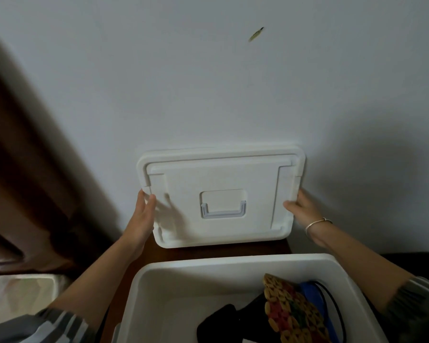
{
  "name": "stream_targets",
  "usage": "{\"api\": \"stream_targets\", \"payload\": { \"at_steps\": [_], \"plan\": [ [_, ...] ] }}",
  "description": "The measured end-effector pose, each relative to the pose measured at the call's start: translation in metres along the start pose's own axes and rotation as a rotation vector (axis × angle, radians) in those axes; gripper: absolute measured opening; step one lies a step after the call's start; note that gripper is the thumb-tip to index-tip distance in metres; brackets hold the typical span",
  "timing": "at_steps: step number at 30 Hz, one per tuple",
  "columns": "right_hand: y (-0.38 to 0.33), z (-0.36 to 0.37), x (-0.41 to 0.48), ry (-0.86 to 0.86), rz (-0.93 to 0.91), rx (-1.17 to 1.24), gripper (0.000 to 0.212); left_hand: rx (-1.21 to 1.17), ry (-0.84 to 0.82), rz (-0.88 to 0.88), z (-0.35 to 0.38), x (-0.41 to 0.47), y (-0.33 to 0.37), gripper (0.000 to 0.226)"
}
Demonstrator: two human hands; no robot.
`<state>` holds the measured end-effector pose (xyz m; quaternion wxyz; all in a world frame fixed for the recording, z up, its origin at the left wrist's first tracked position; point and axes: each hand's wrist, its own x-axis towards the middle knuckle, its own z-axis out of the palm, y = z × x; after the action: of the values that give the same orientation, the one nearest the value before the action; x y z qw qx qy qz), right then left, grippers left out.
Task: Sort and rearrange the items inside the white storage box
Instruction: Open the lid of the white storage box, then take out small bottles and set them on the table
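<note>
White plastic storage box [233, 260], lower frame, cut off; woven mat [290, 313], black cloth [221, 320] inside. Moulded lid [221, 174], centre: left hand [144, 214], right hand [300, 209] clasp side edges, fingers hidden behind.

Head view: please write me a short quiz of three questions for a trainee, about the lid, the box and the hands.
1. True or false: the lid is shut on the white storage box.
2. How many hands hold the lid? A. none B. one C. two
3. Fill the gap: the patterned woven mat lies in the box's ____ half, as pictured.

Key
1. False: the lid is off and held up beyond the box.
2. C: the left hand and the right hand each grip a side edge.
3. right
</note>
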<state>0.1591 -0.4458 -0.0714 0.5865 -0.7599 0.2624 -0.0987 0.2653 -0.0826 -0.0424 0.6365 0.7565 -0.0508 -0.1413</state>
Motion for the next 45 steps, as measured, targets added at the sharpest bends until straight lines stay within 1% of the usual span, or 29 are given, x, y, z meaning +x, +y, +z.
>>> {"api": "stream_targets", "payload": {
  "at_steps": [5,8,10,12,14,16,19,21,25,28,30,32,36,40,42,45],
  "plan": [
    [0.002,0.002,0.003,-0.023,0.009,-0.050,0.060,0.014,0.007,0.012,0.001,0.004,-0.004,0.047],
    [0.000,-0.001,0.000,-0.032,0.025,-0.105,0.067,0.094,0.043,-0.009,0.002,0.003,-0.007,0.062],
    [-0.005,-0.006,-0.005,0.012,0.045,-0.145,0.071,0.157,0.088,-0.017,-0.003,0.000,-0.008,0.068],
    [-0.013,-0.016,-0.014,0.097,0.055,-0.223,0.072,0.197,0.148,-0.018,-0.016,-0.007,-0.008,0.068],
    [-0.026,-0.028,-0.029,0.164,-0.005,-0.272,0.066,0.282,0.219,0.015,-0.035,-0.020,-0.006,0.063],
    [-0.046,-0.035,-0.054,0.202,-0.104,-0.301,0.057,0.410,0.268,0.073,-0.060,-0.042,-0.003,0.051],
    [-0.081,-0.033,-0.105,0.246,-0.312,-0.365,0.040,0.602,0.290,0.117,-0.094,-0.088,0.000,0.043],
    [-0.102,-0.022,-0.148,0.252,-0.433,-0.370,0.034,0.717,0.294,0.177,-0.114,-0.128,-0.001,0.037],
    [-0.131,0.016,-0.240,0.181,-0.634,-0.371,0.026,0.853,0.222,0.288,-0.141,-0.213,-0.012,0.028],
    [-0.135,0.058,-0.304,0.074,-0.782,-0.417,0.025,0.970,0.142,0.349,-0.156,-0.269,-0.029,0.025],
    [-0.127,0.090,-0.341,-0.004,-0.858,-0.464,0.025,1.060,0.087,0.339,-0.162,-0.298,-0.045,0.029],
    [-0.113,0.123,-0.374,-0.090,-0.912,-0.506,0.025,1.118,0.067,0.287,-0.167,-0.324,-0.065,0.032],
    [-0.075,0.189,-0.428,-0.243,-0.952,-0.557,0.024,1.175,0.045,0.229,-0.177,-0.362,-0.107,0.036],
    [-0.030,0.246,-0.457,-0.364,-0.965,-0.682,0.027,1.207,0.031,0.184,-0.190,-0.383,-0.141,0.036],
    [-0.007,0.268,-0.459,-0.414,-0.931,-0.768,0.031,1.203,0.029,0.163,-0.194,-0.385,-0.155,0.036],
    [0.020,0.291,-0.449,-0.459,-0.819,-0.858,0.038,1.189,0.039,0.152,-0.193,-0.378,-0.170,0.036]
  ]
}}
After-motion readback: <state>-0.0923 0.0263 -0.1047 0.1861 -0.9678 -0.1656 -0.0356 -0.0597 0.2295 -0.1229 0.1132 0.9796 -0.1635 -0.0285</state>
